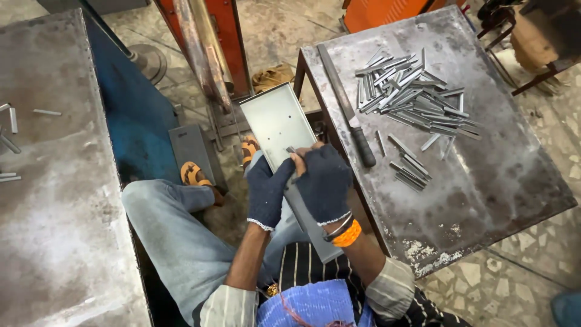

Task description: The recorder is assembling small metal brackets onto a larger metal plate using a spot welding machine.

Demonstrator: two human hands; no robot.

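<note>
steel table (484,175) to the right, bearing a heap of small metal strips (411,91) and a long file (346,106). pale metal tray (277,124) propped over the lap, just left of the table. left hand (266,191), gloved, clasps the tray's lower edge. right hand (324,181), gloved, pinches a small metal piece (292,149) against the tray.

The lower end of the grey metal tray (277,121) is hidden behind the left hand (266,192) and right hand (324,181), both in dark gloves. What the right fingers pinch against the tray is too small to tell. Right of the tray, the pile of metal strips (411,91) is too fine to count. Far left of it, the steel bench (48,181) is cut off by the edge.
</note>
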